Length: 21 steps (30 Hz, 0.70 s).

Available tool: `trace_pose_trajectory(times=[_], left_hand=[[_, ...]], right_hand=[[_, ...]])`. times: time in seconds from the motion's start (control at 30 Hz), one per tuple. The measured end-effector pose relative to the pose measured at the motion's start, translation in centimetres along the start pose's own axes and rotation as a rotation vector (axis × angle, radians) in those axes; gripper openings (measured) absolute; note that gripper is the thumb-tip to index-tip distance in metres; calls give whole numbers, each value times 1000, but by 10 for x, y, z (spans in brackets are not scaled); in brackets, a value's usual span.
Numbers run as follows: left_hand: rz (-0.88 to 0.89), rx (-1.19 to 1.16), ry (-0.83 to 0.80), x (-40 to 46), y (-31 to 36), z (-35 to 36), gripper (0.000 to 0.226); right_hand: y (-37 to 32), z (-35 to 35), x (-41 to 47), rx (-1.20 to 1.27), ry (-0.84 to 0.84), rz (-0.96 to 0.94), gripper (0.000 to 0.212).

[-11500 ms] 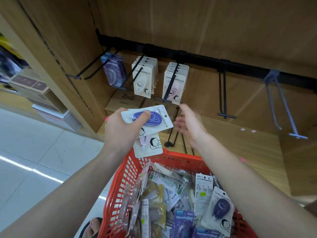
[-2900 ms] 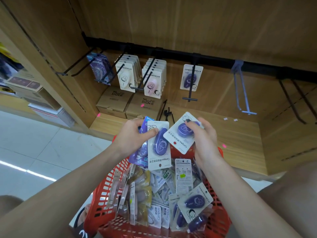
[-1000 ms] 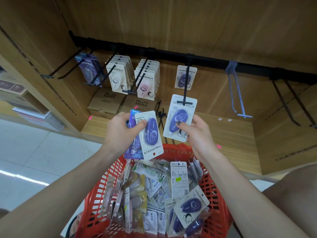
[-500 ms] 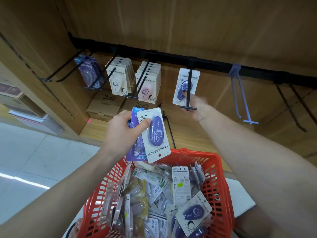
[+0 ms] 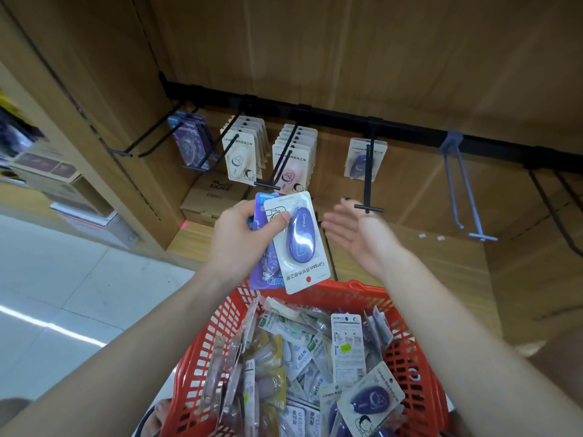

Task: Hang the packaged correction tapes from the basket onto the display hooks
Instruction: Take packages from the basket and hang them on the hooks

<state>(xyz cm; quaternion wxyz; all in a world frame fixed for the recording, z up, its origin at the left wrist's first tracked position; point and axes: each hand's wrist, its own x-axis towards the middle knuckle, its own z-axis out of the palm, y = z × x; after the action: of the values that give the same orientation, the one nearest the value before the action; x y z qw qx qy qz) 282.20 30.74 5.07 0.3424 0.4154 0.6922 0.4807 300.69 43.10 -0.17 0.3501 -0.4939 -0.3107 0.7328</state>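
A person's left hand (image 5: pixel 243 244) grips two carded correction tapes above a red basket (image 5: pixel 413 367), the thumb pressing the front pack (image 5: pixel 298 244), a white card with a purple tape, against a blue-and-purple pack (image 5: pixel 262 272) behind it. The right hand (image 5: pixel 356 238) hangs just to the right of them, palm turned inward, fingers straight and relaxed, holding nothing. The basket, near the camera, is heaped with more packaged tapes (several lie face down, and one purple pack (image 5: pixel 370 402) sits at the near right). Farther back, black display hooks stick out from a black rail (image 5: pixel 331 116) on a wooden shelf wall. One hook (image 5: pixel 369 171) near the middle carries a purple-tape pack (image 5: pixel 361 157). To its left hang a row of pink-tape packs (image 5: pixel 291 162), a row of white-tape packs (image 5: pixel 241 152) and a row of dark purple packs (image 5: pixel 189 141). To the right a grey hook (image 5: pixel 463 190) stands bare. Cardboard boxes (image 5: pixel 211 192) sit on the shelf under the left rows.
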Motion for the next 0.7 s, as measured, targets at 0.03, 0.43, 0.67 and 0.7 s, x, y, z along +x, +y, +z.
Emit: trace_pose_trajectory(times=[0.03,0.43,0.67,0.7], left_hand=[[-7,-19,2,0,0,-1,8],[-61,-189,-70,-6,-5,-6,7],[-212,-459,-141,-10,-6,-9,37],[-223,-461,-138,-10,-7,-10,42]], right_hand=[[4,2,-15,-4,-92,21,35],[25,37,-71,-305,-307,-117,51],[43,57,-70,-372,-208,-223,50],[43,59,-71,-359,-212,-208,50]])
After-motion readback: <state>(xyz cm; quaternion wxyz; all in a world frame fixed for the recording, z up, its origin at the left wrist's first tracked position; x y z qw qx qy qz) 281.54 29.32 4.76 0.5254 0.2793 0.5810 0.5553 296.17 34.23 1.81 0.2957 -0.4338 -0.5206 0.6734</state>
